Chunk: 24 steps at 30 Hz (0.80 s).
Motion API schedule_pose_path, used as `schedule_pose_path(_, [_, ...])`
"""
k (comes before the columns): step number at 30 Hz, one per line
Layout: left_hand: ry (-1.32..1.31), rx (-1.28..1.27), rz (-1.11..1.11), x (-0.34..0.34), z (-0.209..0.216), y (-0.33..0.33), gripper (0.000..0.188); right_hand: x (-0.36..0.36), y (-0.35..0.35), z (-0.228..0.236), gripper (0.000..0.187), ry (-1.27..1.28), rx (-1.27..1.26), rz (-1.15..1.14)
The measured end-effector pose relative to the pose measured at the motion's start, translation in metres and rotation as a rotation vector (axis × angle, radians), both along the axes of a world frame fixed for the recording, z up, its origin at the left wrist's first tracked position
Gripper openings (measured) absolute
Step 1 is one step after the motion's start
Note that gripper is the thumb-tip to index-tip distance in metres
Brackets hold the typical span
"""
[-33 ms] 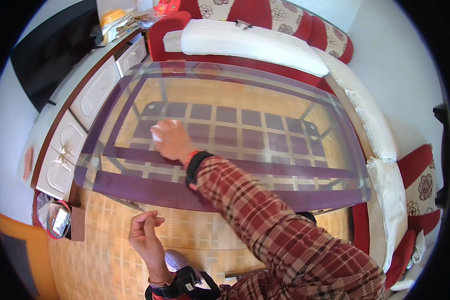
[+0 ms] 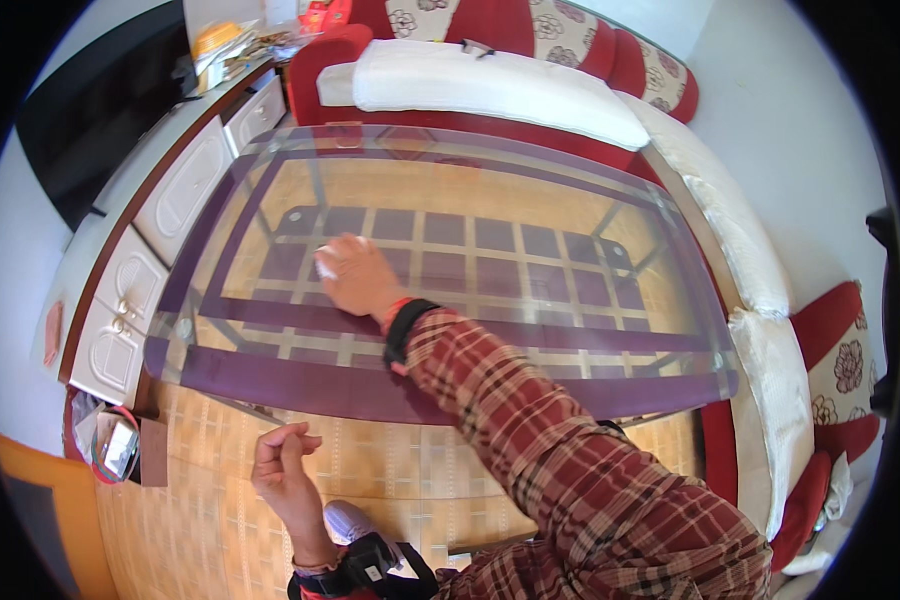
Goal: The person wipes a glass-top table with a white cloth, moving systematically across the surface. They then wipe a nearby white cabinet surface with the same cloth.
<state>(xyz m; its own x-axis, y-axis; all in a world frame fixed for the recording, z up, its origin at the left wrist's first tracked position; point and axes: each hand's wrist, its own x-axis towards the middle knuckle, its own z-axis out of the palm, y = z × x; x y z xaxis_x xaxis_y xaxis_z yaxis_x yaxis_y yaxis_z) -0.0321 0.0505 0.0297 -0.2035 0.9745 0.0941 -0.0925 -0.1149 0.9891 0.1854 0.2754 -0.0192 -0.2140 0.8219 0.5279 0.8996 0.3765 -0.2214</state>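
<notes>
White wad (image 2: 325,263): presumably light, soft, best palmed. Right hand (image 2: 363,280) clamped over it, glass worktop's (image 2: 300,387) left; left hand (image 2: 286,472) nearer, empty, half-open.

The head view looks from the left of 2 fisheye cameras on the person's head, facing down and forward. The glass table (image 2: 270,376) lies close below, mid-frame; the red sofa (image 2: 330,62) curves farther off from 11 to 4 o'clock. Straight edges bow toward the view's rim.
</notes>
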Motion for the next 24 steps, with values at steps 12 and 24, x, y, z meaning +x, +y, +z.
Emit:
schedule_pose_path(12, [0.165, 0.011, -0.049, 0.007, -0.029, -0.004, 0.012, 0.400, -0.303, 0.001, 0.042, -0.239, -0.074, -0.488])
schedule_pose_path(24, [0.146, 0.062, -0.122, 0.008, -0.026, -0.012, 0.011, 0.433, -0.466, -0.011, 0.049, -0.121, -0.187, -1.138])
